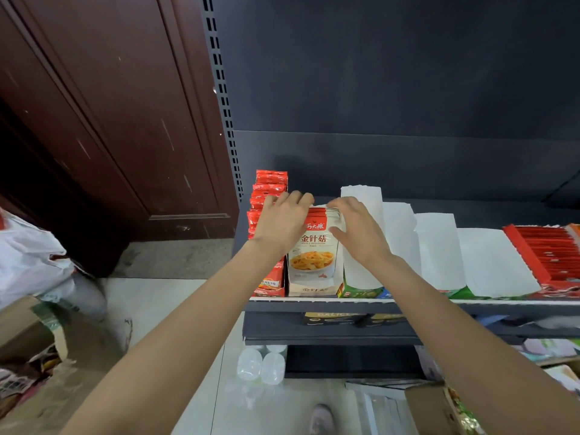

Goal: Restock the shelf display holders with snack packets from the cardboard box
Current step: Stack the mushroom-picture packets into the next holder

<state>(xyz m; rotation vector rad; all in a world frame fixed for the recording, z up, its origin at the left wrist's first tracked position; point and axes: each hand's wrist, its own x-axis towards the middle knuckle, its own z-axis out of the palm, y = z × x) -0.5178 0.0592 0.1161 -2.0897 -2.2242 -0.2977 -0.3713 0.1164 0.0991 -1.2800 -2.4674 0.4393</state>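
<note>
A row of white and red mushroom snack packets [312, 252] stands upright in a cardboard display holder [310, 289] at the shelf's front edge. My left hand [282, 221] grips the left side of the packets' tops, its fingers curled over them. My right hand [357, 227] holds the right side of the same stack, thumb on the front packet. Red snack packets [266, 196] fill the holder to the left. An open cardboard box [28, 337] with packets sits on the floor at the lower left.
Several white empty holders [436, 249] line the shelf [345, 304] to the right, then a tray of red packets [546, 252]. Water bottles [260, 365] stand on the floor below. Another box [439, 409] lies at the lower right. A brown door [110, 120] is on the left.
</note>
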